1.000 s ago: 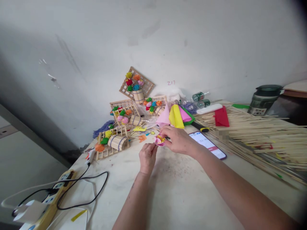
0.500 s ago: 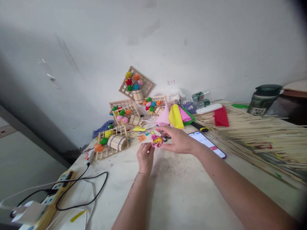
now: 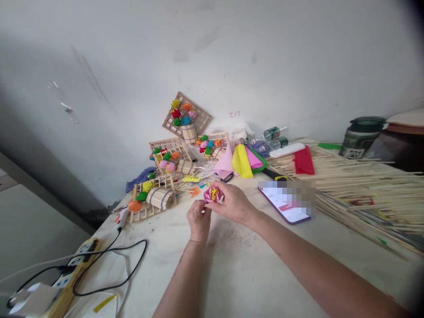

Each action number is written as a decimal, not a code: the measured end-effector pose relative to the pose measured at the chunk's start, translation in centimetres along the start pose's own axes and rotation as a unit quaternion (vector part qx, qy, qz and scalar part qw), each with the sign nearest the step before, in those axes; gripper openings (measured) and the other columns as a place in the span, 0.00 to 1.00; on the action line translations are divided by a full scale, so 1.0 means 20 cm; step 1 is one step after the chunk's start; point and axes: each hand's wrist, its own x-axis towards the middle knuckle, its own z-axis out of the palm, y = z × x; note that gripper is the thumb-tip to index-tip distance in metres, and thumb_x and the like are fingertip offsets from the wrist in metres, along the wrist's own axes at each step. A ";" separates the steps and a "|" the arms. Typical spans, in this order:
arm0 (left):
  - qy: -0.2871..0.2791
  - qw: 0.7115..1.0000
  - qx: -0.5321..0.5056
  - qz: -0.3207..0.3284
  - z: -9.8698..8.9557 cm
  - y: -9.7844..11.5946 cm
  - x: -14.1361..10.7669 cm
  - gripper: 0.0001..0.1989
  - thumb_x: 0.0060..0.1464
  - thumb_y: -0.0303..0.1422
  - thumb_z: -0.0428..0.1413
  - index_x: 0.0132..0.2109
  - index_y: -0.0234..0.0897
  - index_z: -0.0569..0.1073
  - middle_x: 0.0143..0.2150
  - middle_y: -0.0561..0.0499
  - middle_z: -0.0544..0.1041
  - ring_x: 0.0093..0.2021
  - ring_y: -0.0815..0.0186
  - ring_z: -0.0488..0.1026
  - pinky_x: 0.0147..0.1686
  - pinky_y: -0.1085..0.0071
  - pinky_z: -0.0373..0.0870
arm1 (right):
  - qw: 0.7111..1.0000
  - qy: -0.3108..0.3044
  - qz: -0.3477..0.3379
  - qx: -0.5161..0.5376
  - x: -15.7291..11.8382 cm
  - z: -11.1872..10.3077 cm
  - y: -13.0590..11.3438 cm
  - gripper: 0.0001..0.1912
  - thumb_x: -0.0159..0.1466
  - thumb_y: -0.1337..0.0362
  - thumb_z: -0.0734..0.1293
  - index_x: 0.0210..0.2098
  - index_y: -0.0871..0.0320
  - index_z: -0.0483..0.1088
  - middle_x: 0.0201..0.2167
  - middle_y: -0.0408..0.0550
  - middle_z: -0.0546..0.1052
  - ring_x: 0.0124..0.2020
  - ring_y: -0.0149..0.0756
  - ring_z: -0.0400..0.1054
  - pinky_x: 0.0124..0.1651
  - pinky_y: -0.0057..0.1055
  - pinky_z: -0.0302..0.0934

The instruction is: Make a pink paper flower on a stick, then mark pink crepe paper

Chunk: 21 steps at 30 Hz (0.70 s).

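A pink paper flower (image 3: 212, 194) with a yellow centre is between my two hands, above the table's middle. My left hand (image 3: 199, 219) is closed in a pinch just under the bloom, at its base; the stem itself is hidden by the fingers. Curled around the right side of the petals, my right hand (image 3: 233, 204) has its thumb below and fingers above, touching the flower. Behind the hands, scissors (image 3: 227, 178) are mostly covered. Scraps of orange paper (image 3: 195, 191) and a fringed yellow strip (image 3: 191, 179) lie just beyond.
Stick lattices with paper flowers (image 3: 159, 198) stand at the back left, one lattice (image 3: 187, 117) against the wall. Coloured paper sheets (image 3: 242, 161) lie behind. To the right are a phone (image 3: 281, 207), many thin sticks (image 3: 357, 185) and a dark jar (image 3: 361, 137). A power strip (image 3: 74, 274) with cables sits front left.
My right hand has moved left and closed in on the flower, its fingers now around the petals. The bloom looks more gathered. My left hand keeps its pinch.
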 end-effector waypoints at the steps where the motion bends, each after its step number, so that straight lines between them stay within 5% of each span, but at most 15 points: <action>1: -0.001 1.000 0.001 0.001 0.00 0.00 0.00 0.07 0.47 0.29 0.51 0.23 0.36 0.66 0.19 0.55 0.67 0.21 0.73 0.63 0.23 0.77 0.59 | 1.000 -0.001 -0.003 0.000 0.00 0.00 0.00 0.22 0.51 0.61 0.67 0.45 0.58 0.64 0.37 0.49 0.74 0.37 0.38 0.67 0.39 0.33 0.59; 13: -0.014 0.999 -0.026 -0.013 0.00 0.01 0.00 0.10 0.48 0.33 0.53 0.22 0.35 0.67 0.19 0.55 0.66 0.21 0.73 0.63 0.23 0.78 0.60 | 0.999 0.020 -0.004 0.037 0.01 -0.03 -0.01 0.14 0.53 0.63 0.65 0.39 0.58 0.68 0.29 0.46 0.75 0.29 0.32 0.67 0.32 0.28 0.59; 21: -0.132 0.983 -0.108 -0.061 0.01 0.03 0.01 0.08 0.48 0.36 0.54 0.32 0.35 0.73 0.27 0.50 0.74 0.26 0.70 0.69 0.27 0.75 0.67 | 0.992 0.053 0.037 0.111 0.03 -0.07 0.03 0.16 0.52 0.61 0.66 0.40 0.60 0.68 0.29 0.46 0.73 0.27 0.30 0.65 0.30 0.26 0.60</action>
